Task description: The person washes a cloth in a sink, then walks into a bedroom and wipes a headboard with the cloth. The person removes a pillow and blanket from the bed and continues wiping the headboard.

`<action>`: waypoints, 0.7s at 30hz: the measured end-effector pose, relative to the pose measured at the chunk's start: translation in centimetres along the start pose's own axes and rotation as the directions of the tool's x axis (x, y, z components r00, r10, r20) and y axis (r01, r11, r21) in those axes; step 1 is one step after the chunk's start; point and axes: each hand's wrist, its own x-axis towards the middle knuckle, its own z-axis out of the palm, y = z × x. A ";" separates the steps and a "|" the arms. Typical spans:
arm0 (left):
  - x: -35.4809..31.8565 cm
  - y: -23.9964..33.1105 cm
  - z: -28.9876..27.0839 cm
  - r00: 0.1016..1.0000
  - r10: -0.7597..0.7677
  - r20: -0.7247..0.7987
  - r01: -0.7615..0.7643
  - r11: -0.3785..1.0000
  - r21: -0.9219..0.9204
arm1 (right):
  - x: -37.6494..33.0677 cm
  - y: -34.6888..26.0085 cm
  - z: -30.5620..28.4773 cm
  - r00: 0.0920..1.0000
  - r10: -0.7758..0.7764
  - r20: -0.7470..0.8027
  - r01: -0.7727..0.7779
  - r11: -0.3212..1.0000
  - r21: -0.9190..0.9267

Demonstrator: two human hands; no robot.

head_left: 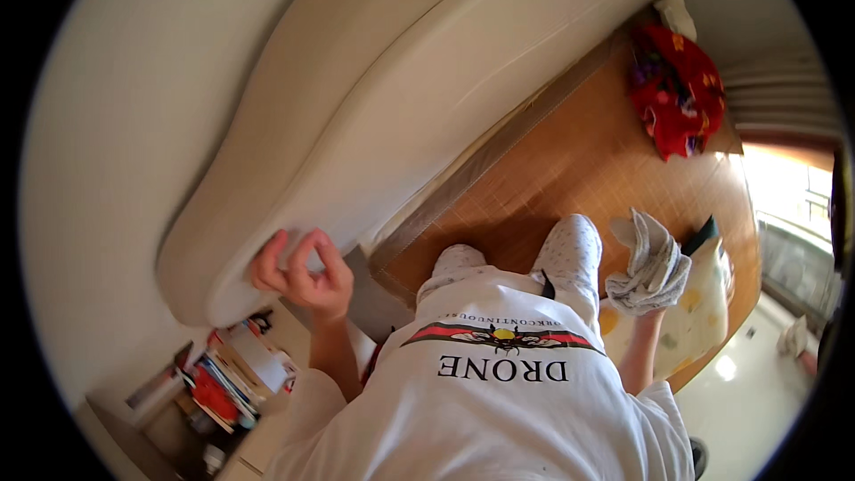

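Note:
My left hand [301, 274] grips the near corner of a thick cream mattress [392, 116], which is lifted and tilted up against the pale wall. My right hand [648, 281] is closed around a bunched whitish cloth [655, 258], held over the bare wooden bed board [570, 169]. Both my knees, in light spotted trousers, rest on that board. My white printed shirt fills the lower middle of the view.
A red patterned fabric bundle [677, 93] lies at the far end of the board. A yellow-and-white patterned sheet [704, 303] hangs at the board's right edge. Stacked books and boxes [223, 379] sit low at the left. A bright window [788, 205] is at the right.

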 end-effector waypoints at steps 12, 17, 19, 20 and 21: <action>3.1 10.1 1.0 0.836 -0.547 0.046 0.530 0.826 0.189 | 19.9 19.4 3.5 0.835 -0.456 -0.310 0.502 0.860 0.087; 3.7 9.3 1.7 0.837 -0.520 0.173 0.487 0.850 0.199 | 22.3 25.8 3.3 0.848 -0.365 -0.385 0.484 0.828 0.283; 3.8 8.8 1.3 0.847 -0.481 0.228 0.422 0.868 0.264 | 23.1 27.2 3.7 0.861 -0.325 -0.391 0.466 0.811 0.354; 4.2 8.8 1.0 0.845 -0.489 0.217 0.425 0.860 0.285 | 23.4 27.2 4.0 0.865 -0.309 -0.396 0.461 0.800 0.384; 3.7 9.7 1.0 0.833 -0.509 0.218 0.442 0.848 0.291 | 23.3 27.9 4.1 0.866 -0.306 -0.396 0.462 0.793 0.398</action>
